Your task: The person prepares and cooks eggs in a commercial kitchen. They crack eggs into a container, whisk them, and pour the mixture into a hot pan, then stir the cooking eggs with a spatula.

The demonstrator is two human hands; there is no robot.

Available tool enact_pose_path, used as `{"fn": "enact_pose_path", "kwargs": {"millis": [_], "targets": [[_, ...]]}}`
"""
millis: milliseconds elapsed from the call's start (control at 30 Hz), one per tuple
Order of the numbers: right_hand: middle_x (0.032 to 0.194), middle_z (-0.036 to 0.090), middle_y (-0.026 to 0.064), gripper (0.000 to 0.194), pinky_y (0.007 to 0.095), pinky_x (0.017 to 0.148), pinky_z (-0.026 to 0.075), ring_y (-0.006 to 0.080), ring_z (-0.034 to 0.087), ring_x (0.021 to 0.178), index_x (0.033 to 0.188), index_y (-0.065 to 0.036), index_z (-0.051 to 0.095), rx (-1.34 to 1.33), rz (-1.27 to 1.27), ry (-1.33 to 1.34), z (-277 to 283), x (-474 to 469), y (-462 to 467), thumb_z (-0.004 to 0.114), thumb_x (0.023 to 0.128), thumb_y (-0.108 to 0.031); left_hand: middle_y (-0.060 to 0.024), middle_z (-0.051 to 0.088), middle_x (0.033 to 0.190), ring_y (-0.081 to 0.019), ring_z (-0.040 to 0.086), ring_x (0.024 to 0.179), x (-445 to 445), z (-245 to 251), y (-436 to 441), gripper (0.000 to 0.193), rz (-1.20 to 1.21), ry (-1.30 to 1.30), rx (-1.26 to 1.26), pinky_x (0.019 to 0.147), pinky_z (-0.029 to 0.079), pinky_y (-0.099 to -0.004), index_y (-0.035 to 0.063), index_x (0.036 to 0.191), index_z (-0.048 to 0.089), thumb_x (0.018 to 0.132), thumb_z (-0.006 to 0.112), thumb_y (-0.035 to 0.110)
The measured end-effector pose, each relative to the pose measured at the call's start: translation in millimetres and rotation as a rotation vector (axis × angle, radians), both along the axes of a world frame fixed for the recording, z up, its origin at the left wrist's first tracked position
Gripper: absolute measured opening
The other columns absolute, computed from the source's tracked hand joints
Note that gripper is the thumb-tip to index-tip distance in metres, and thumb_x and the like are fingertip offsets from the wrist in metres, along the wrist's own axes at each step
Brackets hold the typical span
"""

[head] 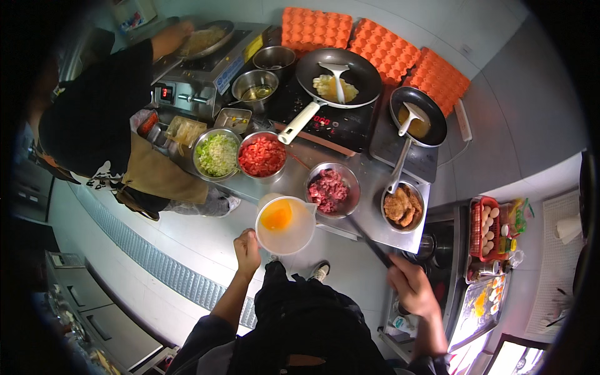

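My left hand (247, 252) grips the side of a translucent plastic jug (291, 236), which has a spout at its right. Orange-yellow beaten egg (276, 215) lies in the jug. A long dark stick-like utensil (372, 244), perhaps chopsticks, is held in my right hand (411, 287); it is blurred, and its tip is close to the rim of a steel bowl of raw chopped meat (328, 190). Beyond, a white-handled frying pan (309, 61) sits on an induction hob (290, 105), with a pale spatula (338, 82) resting over egg in it.
A smaller pan (398, 101) holds egg liquid and a spatula. Bowls of chopped scallion (216, 154), diced tomato (261, 157) and browned patties (402, 206) line the counter. Orange egg trays (316, 28) lean behind. A co-worker (93, 112) tends another pan at left. Eggs fill a red basket (477, 227).
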State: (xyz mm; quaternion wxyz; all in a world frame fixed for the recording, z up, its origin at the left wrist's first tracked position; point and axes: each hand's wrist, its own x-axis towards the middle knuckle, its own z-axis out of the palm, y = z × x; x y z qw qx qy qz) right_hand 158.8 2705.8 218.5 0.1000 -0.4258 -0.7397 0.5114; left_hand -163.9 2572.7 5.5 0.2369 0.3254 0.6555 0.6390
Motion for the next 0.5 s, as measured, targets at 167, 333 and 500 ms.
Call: {"fn": "enact_pose_path", "kwargs": {"millis": [167, 333, 500], "targets": [[0.068, 0.058, 0.0164, 0.032, 0.0325, 0.062, 0.048, 0.0192, 0.061, 0.062, 0.122, 0.005, 0.054, 0.235, 0.337, -0.058, 17, 19, 8, 0.050, 0.091, -0.001, -0.0103, 0.045, 0.056, -0.0258, 0.047, 0.059, 28, 45, 38, 0.039, -0.115, 0.436, 0.149, 0.060, 0.039, -0.0365, 0.0013, 0.058, 0.043, 0.094, 0.045, 0.018], [0.076, 0.066, 0.0115, 0.027, 0.0330, 0.068, 0.049, 0.0202, 0.064, 0.071, 0.111, 0.004, 0.060, -0.229, 0.134, 0.294, -39, 6, 26, 0.057, 0.091, -0.013, -0.0110, 0.048, 0.060, -0.0263, 0.050, 0.062, 51, 82, 62, 0.032, -0.223, 0.560, 0.171, 0.064, 0.043, -0.0379, -0.0001, 0.063, 0.045, 0.092, 0.046, 0.013], [0.076, 0.067, 0.0075, 0.017, 0.0295, 0.057, 0.048, 0.0086, 0.059, 0.062, 0.097, 0.003, 0.067, 0.004, -0.369, 0.724, -54, -6, 9, 0.065, 0.090, -0.013, -0.0106, 0.046, 0.059, -0.0252, 0.050, 0.062, 68, 108, 69, 0.035, -0.311, 0.519, 0.151, 0.064, 0.043, -0.0385, -0.0015, 0.063, 0.046, 0.093, 0.047, 0.016]]}}
